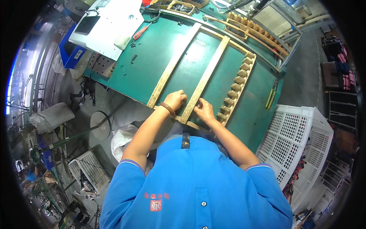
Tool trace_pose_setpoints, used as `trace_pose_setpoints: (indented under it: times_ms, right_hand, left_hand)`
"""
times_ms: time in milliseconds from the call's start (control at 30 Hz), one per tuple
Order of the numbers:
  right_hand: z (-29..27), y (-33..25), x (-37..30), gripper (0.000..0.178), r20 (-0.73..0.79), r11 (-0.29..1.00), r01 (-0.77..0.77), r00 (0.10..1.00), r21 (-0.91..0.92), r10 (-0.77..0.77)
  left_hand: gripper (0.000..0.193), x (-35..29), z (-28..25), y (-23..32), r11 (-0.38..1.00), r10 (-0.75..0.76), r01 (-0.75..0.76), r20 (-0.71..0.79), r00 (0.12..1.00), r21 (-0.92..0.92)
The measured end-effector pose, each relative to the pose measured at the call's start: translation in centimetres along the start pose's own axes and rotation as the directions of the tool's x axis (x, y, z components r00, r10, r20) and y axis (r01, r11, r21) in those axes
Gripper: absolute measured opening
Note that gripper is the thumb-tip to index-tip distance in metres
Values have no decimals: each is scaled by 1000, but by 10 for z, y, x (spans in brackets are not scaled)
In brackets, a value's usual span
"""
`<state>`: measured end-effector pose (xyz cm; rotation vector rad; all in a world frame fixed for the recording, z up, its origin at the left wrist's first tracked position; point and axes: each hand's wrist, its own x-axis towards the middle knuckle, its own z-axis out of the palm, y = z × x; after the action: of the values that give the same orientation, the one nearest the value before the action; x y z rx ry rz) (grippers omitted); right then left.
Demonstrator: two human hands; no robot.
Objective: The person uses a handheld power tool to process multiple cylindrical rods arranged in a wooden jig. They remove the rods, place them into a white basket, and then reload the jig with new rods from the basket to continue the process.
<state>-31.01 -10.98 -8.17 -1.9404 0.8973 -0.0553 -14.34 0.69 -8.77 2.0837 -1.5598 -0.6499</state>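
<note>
A wooden frame (205,76) with long slats lies on the green worktable (131,78) before me. Its right-hand slat bears a row of wooden blocks (239,79), like teeth. My left hand (175,100) is over the gap between the left and middle slats, near the frame's front end. Its fingers are curled closed, and whatever they hold is hidden. Just right of the middle slat, my right hand (205,110) has thumb and fingers drawn together close to the wood. Anything between those fingertips is too small to make out.
Green-handled pliers (271,95) lie at the table's right side, a red-handled screwdriver (140,33) at the back left beside a white machine (108,26). Small boxes of dark parts (181,7) stand at the back. White plastic crates (286,137) are right of the table.
</note>
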Motion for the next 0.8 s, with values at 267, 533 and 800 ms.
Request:
trace_pose_setpoints:
  times_ms: [267,533,800]
  right_hand:
    - [11,2,-22,39,-74,983,112,990,-147,-124]
    - [12,7,-11,31,-66,971,146,985,-191,-161]
    - [1,5,-14,23,-159,969,78,980,-233,-117]
  left_hand:
    - [15,-14,11,27,994,2,15,-156,988,109]
    - [10,3,3,14,999,-44,46,88,995,-22]
    - [13,-3,17,21,891,-384,309,-190,904,-332]
